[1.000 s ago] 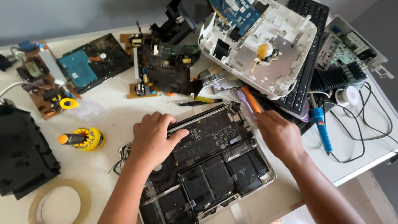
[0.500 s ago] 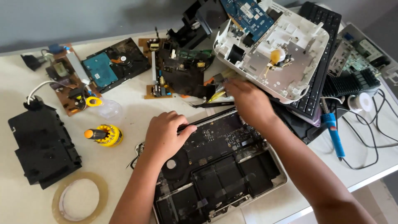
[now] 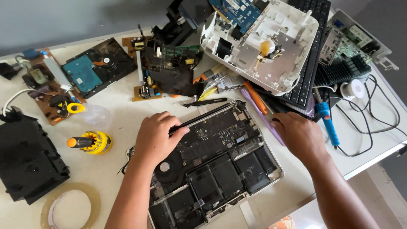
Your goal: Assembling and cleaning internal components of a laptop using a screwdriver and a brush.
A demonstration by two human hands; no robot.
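— On the desk (image 3: 118, 106), head view: what lies at centre?

— An opened laptop (image 3: 212, 165), bottom cover off, its dark board, fan and black battery cells exposed. It sits at the near middle of the desk, tilted, its hinge edge pointing to the upper right.

— And the left hand (image 3: 156, 138)?

— It rests palm down on the laptop's upper left corner, fingers curled over the hinge edge. Its grip is narrow, pressing on the case rather than closed around anything.

— The right hand (image 3: 302, 136)?

— It lies just beside the laptop's right edge, knuckles up, over a purple pry tool (image 3: 258, 113). Whether its grip holds anything I cannot tell; the fingers are hidden beneath the hand.

— Surroundings?

— An orange pry tool (image 3: 255, 97) lies beside the purple one; a blue soldering iron (image 3: 327, 121) is right of the hand. A yellow screwdriver set (image 3: 94, 142) stands left of the left hand. Farther back: a hard drive (image 3: 91, 72), a brown circuit board (image 3: 51, 91), a white device shell (image 3: 263, 42), a black keyboard (image 3: 309, 55). A tape roll (image 3: 70, 208) sits at the near left.
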